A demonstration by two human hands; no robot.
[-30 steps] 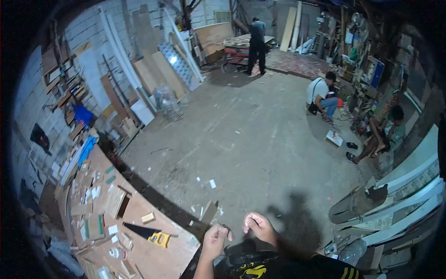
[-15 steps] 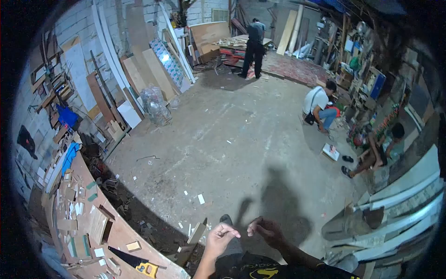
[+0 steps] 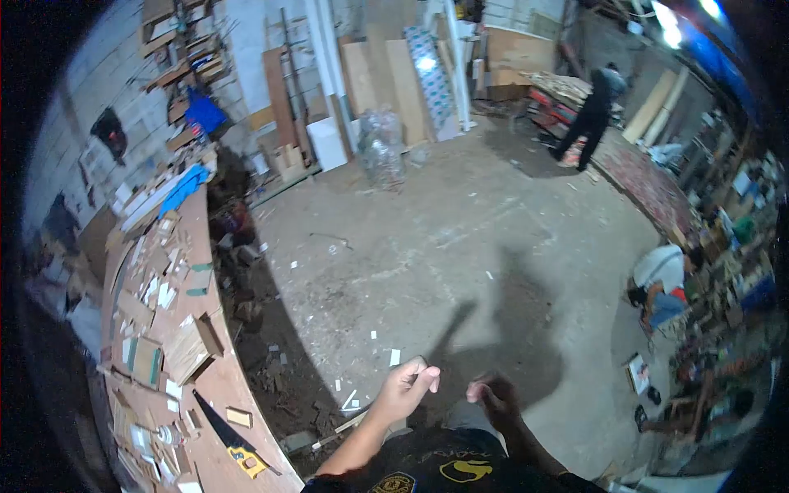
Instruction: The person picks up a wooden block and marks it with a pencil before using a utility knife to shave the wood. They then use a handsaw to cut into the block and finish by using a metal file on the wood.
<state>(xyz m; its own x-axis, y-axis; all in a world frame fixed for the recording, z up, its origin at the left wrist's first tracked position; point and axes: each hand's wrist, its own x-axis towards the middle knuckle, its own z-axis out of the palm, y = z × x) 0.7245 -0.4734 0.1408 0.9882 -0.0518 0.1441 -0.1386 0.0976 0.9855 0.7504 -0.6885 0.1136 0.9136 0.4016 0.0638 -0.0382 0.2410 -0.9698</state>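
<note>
My left hand is raised in front of my torso with its fingers curled and the thumb pressed to them. Across a small gap, my right hand is held up too, its fingers bent together. Whatever either hand may pinch is too small or hidden to make out. Neither hand touches the bench. To the left, a handsaw with a yellow handle lies on the wooden workbench. Near it are a small wood block and an open wooden box.
Offcuts litter the floor beside the bench. Boards and a plastic-wrapped bundle lean at the back wall. One person stands by a stack of wood; another crouches at right. A third person sits lower right.
My view has swung left, so the room has shifted right and more of the bench shows. Both hands remain raised and curled, now slightly farther apart.
</note>
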